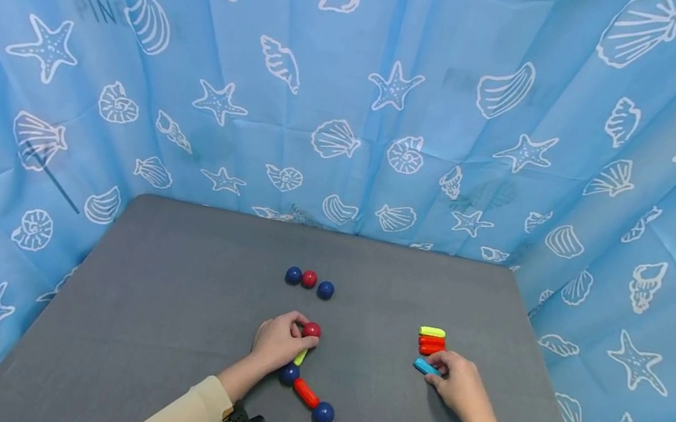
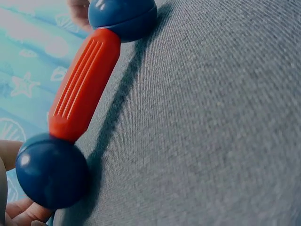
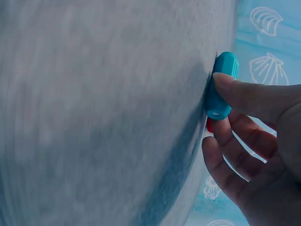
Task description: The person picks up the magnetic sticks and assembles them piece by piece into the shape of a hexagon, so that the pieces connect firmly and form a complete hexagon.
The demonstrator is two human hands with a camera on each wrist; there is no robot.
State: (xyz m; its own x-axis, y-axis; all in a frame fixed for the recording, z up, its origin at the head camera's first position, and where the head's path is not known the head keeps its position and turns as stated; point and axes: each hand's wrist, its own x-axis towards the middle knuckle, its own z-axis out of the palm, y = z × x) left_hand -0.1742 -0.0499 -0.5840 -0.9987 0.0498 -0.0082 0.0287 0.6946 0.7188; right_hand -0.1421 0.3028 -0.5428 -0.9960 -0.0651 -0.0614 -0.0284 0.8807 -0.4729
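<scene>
At three o'clock from the left hand (image 1: 277,343), the right hand (image 1: 460,385) pinches one light-blue ribbed plastic rod (image 1: 422,365) between thumb and fingers. The left thumb and fingers pinch one glossy red ball (image 1: 312,330). From this ball, toward five o'clock, are joined one yellow-green rod (image 1: 300,357), one dark-blue ball (image 1: 289,374), one ribbed red rod (image 1: 306,392) and a second dark-blue ball (image 1: 323,414). At twelve o'clock from the light-blue rod lie one yellow rod (image 1: 432,332) and two orange-red rods (image 1: 432,341). Farther, at twelve o'clock from the left hand's ball, rest two loose dark-blue balls (image 1: 325,290) and one loose red ball (image 1: 309,279) on the grey fabric-topped table (image 1: 170,317).
</scene>
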